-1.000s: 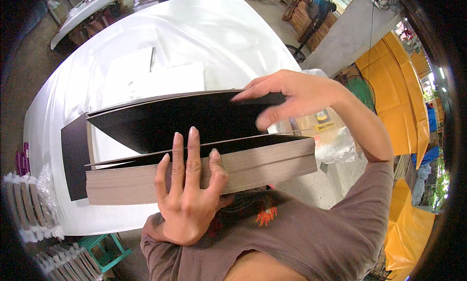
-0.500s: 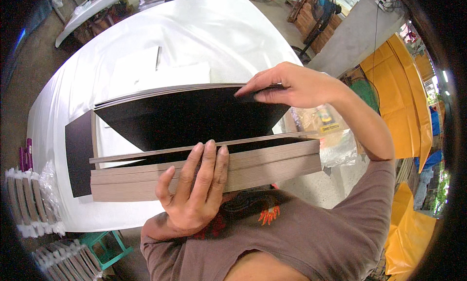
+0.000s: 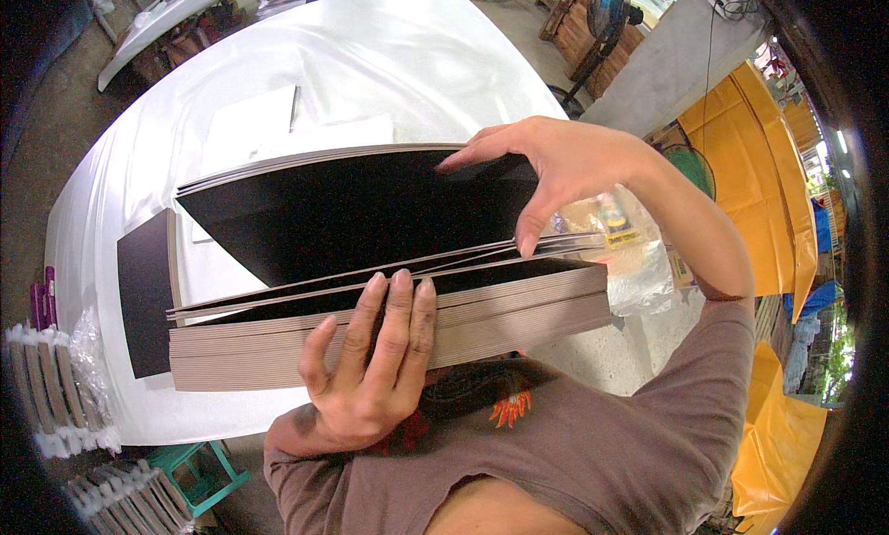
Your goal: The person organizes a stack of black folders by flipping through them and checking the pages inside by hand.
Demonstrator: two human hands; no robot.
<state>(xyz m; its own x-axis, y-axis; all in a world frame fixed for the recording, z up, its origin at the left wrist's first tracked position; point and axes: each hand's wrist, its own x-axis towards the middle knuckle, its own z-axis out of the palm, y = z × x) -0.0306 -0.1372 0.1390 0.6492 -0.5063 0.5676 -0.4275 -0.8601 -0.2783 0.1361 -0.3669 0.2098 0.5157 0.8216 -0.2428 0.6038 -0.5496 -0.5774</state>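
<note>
A thick stack of grey-brown cardboard sheets (image 3: 519,317) with black faces stands in front of me, its edges facing my chest. My left hand (image 3: 375,368) holds the near side, fingers spread over the edges and tips over the top. Beyond a gap, several far black-faced sheets (image 3: 352,211) lean away. My right hand (image 3: 565,169) arches over the right end, fingers and thumb wide apart. Its fingertips rest on the far sheets' black face; the thumb touches the edges of a few loose sheets (image 3: 463,257) fanned between the two groups.
A white-covered table (image 3: 389,63) bears flat white pieces (image 3: 250,123) and a separate dark-faced block (image 3: 146,294). Wrapped bundles (image 3: 60,387) and a green stool (image 3: 199,475) are at left. Clear plastic (image 3: 644,276) lies at right, near orange sheeting (image 3: 750,183). A fan (image 3: 607,26) stands behind.
My right thumb has dropped away from the fingers to the loose sheets' edges. More sheets now stand apart in the middle. My left hand has stayed on the stack.
</note>
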